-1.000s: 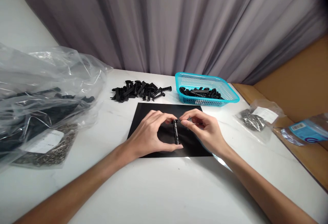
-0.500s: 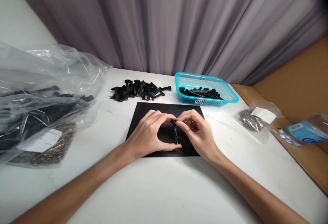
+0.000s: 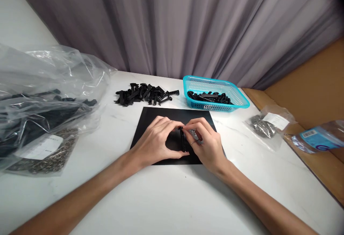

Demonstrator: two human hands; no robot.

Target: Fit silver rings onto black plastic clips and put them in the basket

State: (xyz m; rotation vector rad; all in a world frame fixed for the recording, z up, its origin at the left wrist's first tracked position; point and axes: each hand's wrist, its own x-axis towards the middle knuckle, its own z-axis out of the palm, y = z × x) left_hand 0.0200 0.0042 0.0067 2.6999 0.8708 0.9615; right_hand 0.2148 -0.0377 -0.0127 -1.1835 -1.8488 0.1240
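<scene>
My left hand (image 3: 157, 138) holds a slim black plastic part (image 3: 182, 141) by its two ends, index finger at the far end and thumb at the near end. It is held over a black mat (image 3: 150, 115). My right hand (image 3: 206, 140) is closed in a pinch against the far end of that part; whatever sits between the fingertips is hidden. Small shiny metal pieces (image 3: 194, 133) show in the gap under my right fingers, partly covered by the hand.
Behind the mat lie a heap of black plastic parts (image 3: 147, 94) and a blue basket (image 3: 243, 101) with more of them. Clear bags (image 3: 53, 113) crowd the left; a small bag of metal pieces (image 3: 263, 125) and a blue-labelled pack (image 3: 318, 138) sit right.
The black part has turned slightly in my left hand. My right fingers have shifted at its far end, and more of the metal pieces show beneath them.
</scene>
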